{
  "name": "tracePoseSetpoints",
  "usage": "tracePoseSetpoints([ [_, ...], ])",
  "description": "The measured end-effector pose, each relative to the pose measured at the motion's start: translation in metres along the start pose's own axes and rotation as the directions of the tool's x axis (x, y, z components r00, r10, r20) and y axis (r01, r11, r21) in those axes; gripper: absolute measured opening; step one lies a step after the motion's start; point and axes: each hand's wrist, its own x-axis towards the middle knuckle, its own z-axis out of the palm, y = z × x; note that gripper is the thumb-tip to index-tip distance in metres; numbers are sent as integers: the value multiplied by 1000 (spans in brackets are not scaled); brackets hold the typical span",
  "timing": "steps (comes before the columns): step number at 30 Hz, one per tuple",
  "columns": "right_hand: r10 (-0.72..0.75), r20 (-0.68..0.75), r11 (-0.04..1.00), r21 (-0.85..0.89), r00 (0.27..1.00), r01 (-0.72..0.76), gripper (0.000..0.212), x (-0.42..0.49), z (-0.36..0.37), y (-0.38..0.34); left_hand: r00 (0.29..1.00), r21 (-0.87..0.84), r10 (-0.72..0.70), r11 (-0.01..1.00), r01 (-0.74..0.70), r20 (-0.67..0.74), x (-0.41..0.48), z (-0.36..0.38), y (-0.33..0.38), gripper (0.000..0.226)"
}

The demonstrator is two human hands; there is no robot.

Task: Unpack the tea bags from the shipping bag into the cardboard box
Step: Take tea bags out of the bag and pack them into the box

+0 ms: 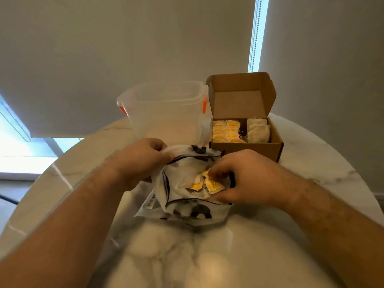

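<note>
While pinching the rim of the bag [180,173] with the left hand [137,161], gripped yellow tea bags [214,185] inside its gaping mouth with the right hand [243,177], fingers curled. Worked with the bag lying on the table [311,163], just in front of the open box [249,150], part-filled with more tea bags, beside a clear tub [166,117].

There are two hands, a left hand [141,161] and a right hand [243,177], and one shipping bag [182,169] showing about three yellow-tagged tea bags [196,185]. At far right, one cardboard box [245,149] holds a yellow-tagged cluster [226,130] and a plain cluster [258,130], both too crowded to count. One stack of clear tubs [166,113] stands left of it.
</note>
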Motion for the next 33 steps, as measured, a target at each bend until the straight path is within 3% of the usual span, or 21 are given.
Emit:
tracePoseSetpoints([
  [4, -9, 22, 992, 123, 1000, 6, 54, 0, 5, -7, 995, -232, -1, 973, -22, -100, 0, -10, -5, 5],
  [7, -9, -130, 974, 224, 992, 38, 42, 0, 7, -12, 992, -230, 70, 969, -92, -103, -7, -14, -2, 19],
  [9, 49, -285, 970, 240, 957, 22, 43, 4, 5, -14, 989, -164, 111, 978, -125, -93, -17, -19, 3, 34],
  [11, 112, -335, 983, 176, 935, -55, 57, 10, 1, -17, 985, -55, 116, 991, -124, -128, -29, -27, 2, 41],
  [13, 179, -274, 983, 86, 945, -162, 63, 18, -4, -20, 985, 115, 37, 993, -18, -167, -45, -36, -5, 38],
  [16, 206, -150, 975, -54, 967, -216, 36, 27, -9, -25, 979, 231, -201, 952, 201, -26, -67, -41, -16, 34],
  [19, 177, -102, 984, 21, 979, -176, 8, 28, -7, -32, 974, 83, -215, 974, 209, 70, -71, -32, -28, 22],
  [23, 231, -61, 947, 244, 971, -210, 16, 22, 4, -31, 992, -296, -127, 947, 128, 23, -66, -23, -35, 10],
  [24, 246, -58, 921, 327, 968, -214, 16, 22, 8, -29, 994, -383, -110, 918, 103, 4, -65, -21, -34, 3],
  [26, 275, -59, 809, 553, 960, -198, 16, 20, 11, -25, 997, -535, -75, 844, 47, -31, -61, -17, -34, 12],
  [29, 319, -30, 523, 839, 947, -150, 18, 21, 11, -18, 997, -658, -14, 752, -37, -73, -55, -11, -31, 18],
  [31, 310, 19, 341, 931, 951, -130, 23, 22, 11, -16, 995, -691, 32, 717, -88, -94, -52, -12, -30, 23],
  [33, 273, 58, 215, 969, 960, -120, 20, 22, 9, -16, 995, -674, 84, 731, -102, -60, -48, -16, -33, 43],
])
